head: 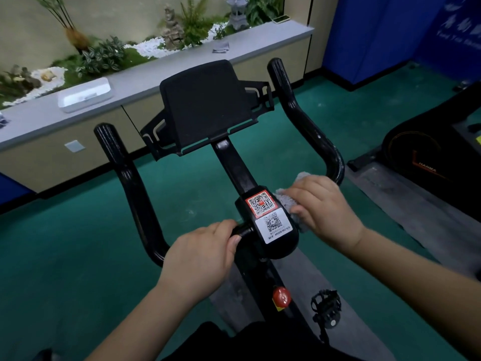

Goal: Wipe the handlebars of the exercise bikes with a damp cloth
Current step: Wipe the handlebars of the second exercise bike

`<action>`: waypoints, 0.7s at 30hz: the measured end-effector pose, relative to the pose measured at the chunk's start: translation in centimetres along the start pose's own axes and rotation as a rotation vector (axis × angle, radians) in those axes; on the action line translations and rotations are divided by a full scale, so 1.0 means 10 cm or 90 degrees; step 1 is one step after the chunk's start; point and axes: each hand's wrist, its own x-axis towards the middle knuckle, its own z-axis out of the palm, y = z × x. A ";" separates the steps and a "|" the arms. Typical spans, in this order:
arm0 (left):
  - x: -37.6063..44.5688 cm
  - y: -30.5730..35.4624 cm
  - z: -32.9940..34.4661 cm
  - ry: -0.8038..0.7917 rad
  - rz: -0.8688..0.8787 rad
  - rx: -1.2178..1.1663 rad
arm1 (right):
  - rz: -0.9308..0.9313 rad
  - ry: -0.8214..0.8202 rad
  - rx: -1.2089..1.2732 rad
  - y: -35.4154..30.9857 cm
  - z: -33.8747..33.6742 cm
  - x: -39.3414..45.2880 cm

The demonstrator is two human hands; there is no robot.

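A black exercise bike fills the middle, with curved handlebars: the left bar (125,175) and the right bar (304,121). Its centre hub (273,222) carries two QR stickers. My left hand (200,259) is closed around the crossbar just left of the hub. My right hand (325,209) presses a grey cloth (289,201) onto the crossbar right of the hub, near where the right bar bends. Most of the cloth is hidden under my fingers. A black tablet holder (205,105) stands above the hub.
A grey ledge (145,79) runs behind the bike, holding a white tray (86,96), a folded grey cloth (221,46) and a phone (281,19). Plants sit beyond it. A second bike (429,157) stands at right. A red knob (281,297) and pedal (326,306) are below.
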 end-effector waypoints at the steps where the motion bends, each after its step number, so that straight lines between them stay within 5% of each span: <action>1: 0.00 0.00 0.00 0.004 0.002 0.001 | -0.020 -0.005 0.003 0.02 -0.02 0.01; 7: 0.00 -0.01 0.00 0.023 0.019 -0.003 | -0.022 -0.007 -0.047 0.44 -0.27 0.08; 12: -0.03 -0.04 0.01 0.018 0.027 -0.015 | 0.261 0.087 -0.034 0.47 -0.54 0.33; 17: -0.02 -0.05 0.03 0.013 0.032 -0.022 | 0.601 0.299 0.051 0.48 -0.73 0.39; 21: 0.00 -0.04 0.03 0.020 0.032 -0.027 | 0.680 0.108 0.125 0.30 -0.31 0.22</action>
